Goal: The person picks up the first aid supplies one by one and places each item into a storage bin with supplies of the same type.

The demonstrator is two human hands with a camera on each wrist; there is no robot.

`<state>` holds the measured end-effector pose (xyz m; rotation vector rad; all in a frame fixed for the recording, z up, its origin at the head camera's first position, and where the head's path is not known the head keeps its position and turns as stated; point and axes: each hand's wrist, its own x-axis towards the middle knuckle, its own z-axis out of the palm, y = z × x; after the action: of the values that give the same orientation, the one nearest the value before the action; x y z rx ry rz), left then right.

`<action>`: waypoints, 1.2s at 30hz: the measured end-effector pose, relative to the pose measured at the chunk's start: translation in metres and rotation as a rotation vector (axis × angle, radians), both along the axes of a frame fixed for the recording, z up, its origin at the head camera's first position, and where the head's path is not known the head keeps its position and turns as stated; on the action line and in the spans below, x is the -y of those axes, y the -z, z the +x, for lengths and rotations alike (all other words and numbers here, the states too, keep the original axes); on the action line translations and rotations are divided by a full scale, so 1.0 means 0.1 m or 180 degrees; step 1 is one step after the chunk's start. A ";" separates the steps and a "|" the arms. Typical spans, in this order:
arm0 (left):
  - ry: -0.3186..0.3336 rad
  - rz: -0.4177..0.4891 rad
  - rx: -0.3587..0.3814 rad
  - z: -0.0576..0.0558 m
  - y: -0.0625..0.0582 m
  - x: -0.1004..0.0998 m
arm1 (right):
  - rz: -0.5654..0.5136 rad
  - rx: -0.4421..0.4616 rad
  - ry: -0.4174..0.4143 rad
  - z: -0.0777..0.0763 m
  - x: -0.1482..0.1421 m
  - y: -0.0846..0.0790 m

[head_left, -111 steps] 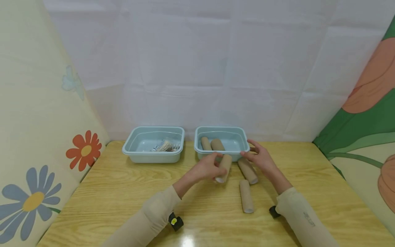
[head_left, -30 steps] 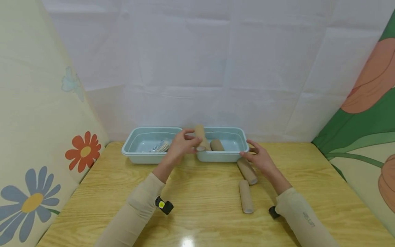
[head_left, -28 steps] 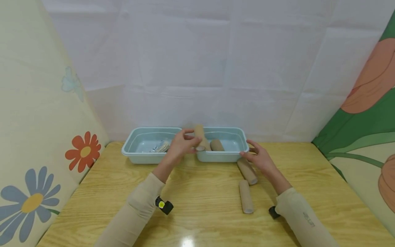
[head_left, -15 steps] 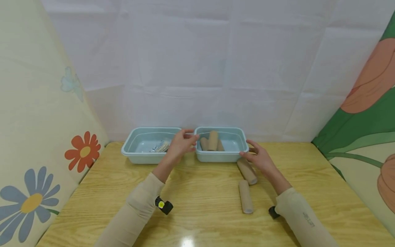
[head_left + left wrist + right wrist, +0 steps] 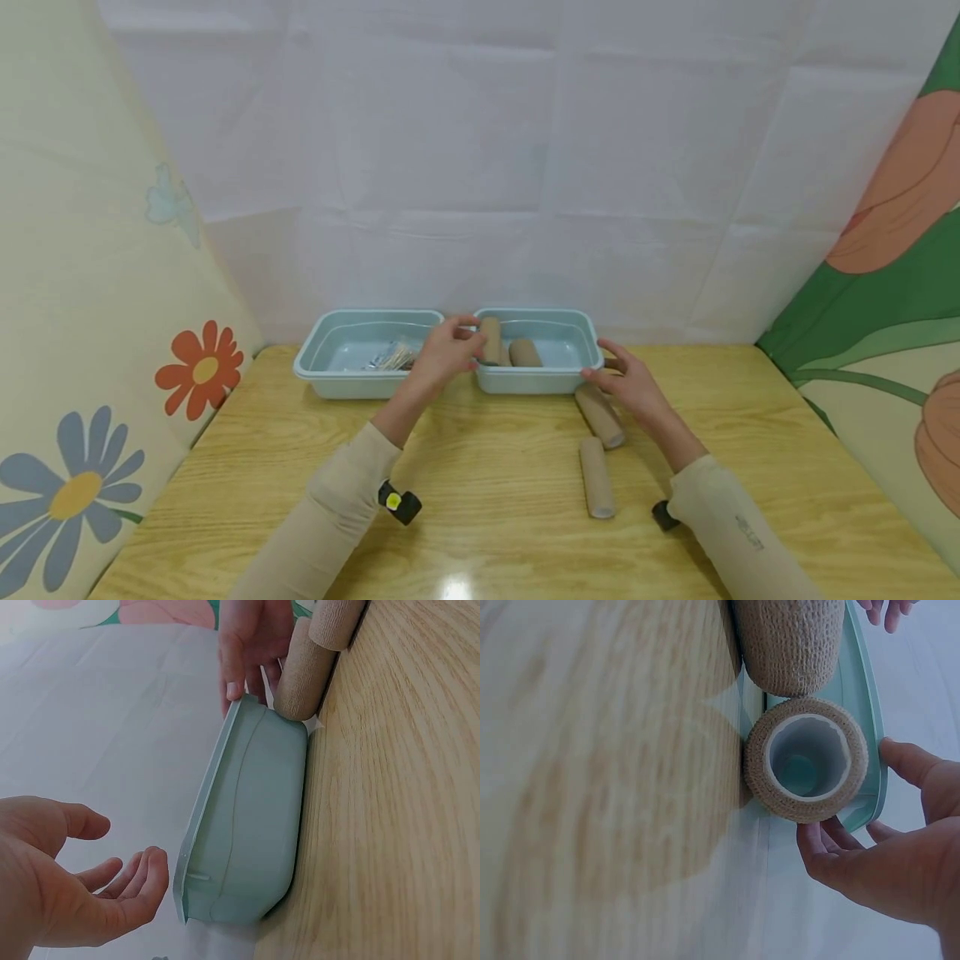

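Observation:
Beside the left end of the right-hand blue bin [image 5: 558, 379] is my left hand [image 5: 447, 350], its fingers loosely bent around nothing in the left wrist view. A tan bandage roll [image 5: 491, 337] lies inside the bin near those fingertips. Another roll [image 5: 525, 353] lies to its right, and a third [image 5: 506, 357] is mostly hidden between them. My right hand [image 5: 637, 387] holds the bin's right end, thumb at the rim [image 5: 881, 761] and fingers lower down. Two crinkled tan rolls sit on the table: one [image 5: 599, 415] by the bin, with a hollow white core [image 5: 808, 757], another [image 5: 597, 477] nearer me.
A second blue bin [image 5: 356, 385] stands to the left, holding a clear packet of cotton swabs [image 5: 397, 357], partly behind my left hand. A white cloth [image 5: 450, 167] hangs behind the wooden table [image 5: 480, 533]. Flower-patterned panels [image 5: 90, 317] flank both sides.
My left hand carried a bandage roll from the table into the right-hand bin and let it go. The roll then shifted left inside the bin. My right hand stayed in place.

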<state>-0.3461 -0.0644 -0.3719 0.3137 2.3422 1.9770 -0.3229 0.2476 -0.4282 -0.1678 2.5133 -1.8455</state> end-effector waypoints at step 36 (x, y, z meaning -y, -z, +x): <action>-0.0308 -0.0718 -0.0577 0.02 0.08 -0.05 | 0.0049 -0.0073 -0.0001 -0.01 -0.05 0.00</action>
<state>-0.3437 -0.0596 -0.3797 0.3866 2.7109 1.7651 -0.3239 0.2527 -0.4278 -0.1900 2.5417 -1.8342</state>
